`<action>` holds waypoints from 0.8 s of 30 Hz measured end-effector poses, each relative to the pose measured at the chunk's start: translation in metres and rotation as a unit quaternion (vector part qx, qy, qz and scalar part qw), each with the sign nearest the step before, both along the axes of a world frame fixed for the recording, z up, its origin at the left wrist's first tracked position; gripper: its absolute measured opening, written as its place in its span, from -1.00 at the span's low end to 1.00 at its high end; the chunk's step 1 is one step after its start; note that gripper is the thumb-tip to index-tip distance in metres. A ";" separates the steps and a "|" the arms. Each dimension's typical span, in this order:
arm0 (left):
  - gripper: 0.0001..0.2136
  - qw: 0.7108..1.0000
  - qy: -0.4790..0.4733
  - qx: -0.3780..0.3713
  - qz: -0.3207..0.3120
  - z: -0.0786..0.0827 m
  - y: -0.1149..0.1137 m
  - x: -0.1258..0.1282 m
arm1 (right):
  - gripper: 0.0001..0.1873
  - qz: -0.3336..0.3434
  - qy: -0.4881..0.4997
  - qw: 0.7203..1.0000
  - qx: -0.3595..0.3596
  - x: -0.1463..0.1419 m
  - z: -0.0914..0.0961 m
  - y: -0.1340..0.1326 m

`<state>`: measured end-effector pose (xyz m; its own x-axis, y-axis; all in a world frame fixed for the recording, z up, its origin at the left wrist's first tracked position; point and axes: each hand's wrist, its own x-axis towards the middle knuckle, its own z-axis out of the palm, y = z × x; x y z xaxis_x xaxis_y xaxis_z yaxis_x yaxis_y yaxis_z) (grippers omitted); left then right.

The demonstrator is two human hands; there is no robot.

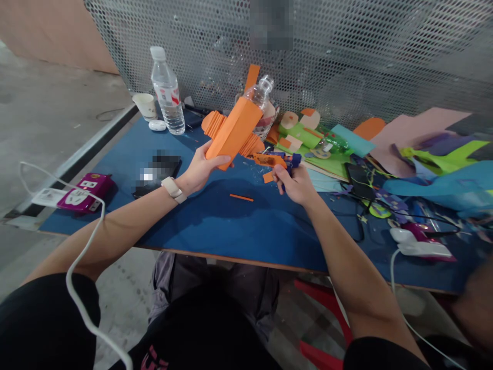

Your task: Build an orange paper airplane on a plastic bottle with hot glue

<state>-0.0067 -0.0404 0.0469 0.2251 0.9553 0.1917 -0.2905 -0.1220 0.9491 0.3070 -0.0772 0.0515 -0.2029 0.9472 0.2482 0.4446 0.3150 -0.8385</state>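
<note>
My left hand (201, 169) is wrapped round a clear plastic bottle covered in orange paper (234, 131), with pleated orange fins on both sides, held tilted above the blue table (215, 216). My right hand (295, 184) grips an orange and blue glue gun (274, 160), its nozzle pointing at the bottle's lower right side. A small orange paper scrap (268, 177) sits by that hand. A thin orange strip (241, 197) lies on the table below.
A water bottle (168, 92), paper cup (144, 106) and white earbud case (157, 125) stand at the back left. A phone (156, 172) and purple power strip (87, 191) lie left. Coloured paper scraps (423, 149), cables and another power strip (419, 245) crowd the right. Perforated metal screen (346, 51) behind.
</note>
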 end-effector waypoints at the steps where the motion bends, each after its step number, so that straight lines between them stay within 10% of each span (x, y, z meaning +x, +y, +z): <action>1: -0.41 1.000 0.000 0.000 0.000 0.000 0.000 0.000 | -0.11 -0.001 0.001 1.000 -0.002 0.000 0.000 0.000; 24: -0.40 1.000 -0.003 -0.005 0.000 -0.001 0.002 -0.001 | -0.05 -0.054 0.004 0.998 0.026 -0.003 0.008 -0.002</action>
